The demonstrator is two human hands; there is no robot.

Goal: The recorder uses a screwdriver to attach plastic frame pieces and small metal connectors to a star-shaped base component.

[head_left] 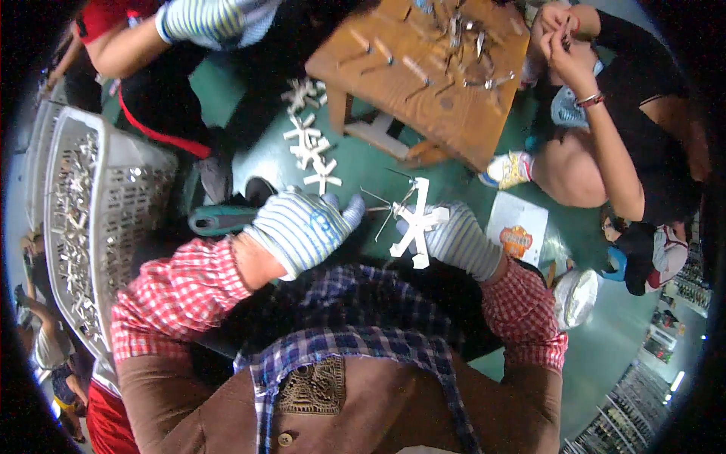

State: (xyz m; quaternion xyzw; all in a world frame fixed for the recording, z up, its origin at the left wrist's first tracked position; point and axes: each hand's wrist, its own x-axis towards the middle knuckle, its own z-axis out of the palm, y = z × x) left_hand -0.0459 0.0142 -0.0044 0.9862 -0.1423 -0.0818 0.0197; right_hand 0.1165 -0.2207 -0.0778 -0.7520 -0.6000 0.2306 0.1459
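Observation:
My right hand [461,238], in a striped knit glove, is closed on a white star-shaped piece [423,221] with several flat arms, held upright before my lap. Thin metal wires [387,203] stick out from its left side. My left hand [302,231], gloved alike, is closed with its fingertips toward the piece. From them a thin metal rod [376,208] runs to the piece's centre. Behind the left wrist shows a green-and-black handle-like thing [219,220]; whether it joins the rod, I cannot tell.
Several white star-shaped pieces [310,147] lie in a row on the green floor. A wooden stool [446,113] ahead bears metal parts. A white basket [98,227] of white pieces stands left. People sit at both sides; a printed sheet [518,227] and a silvery round thing [576,296] lie right.

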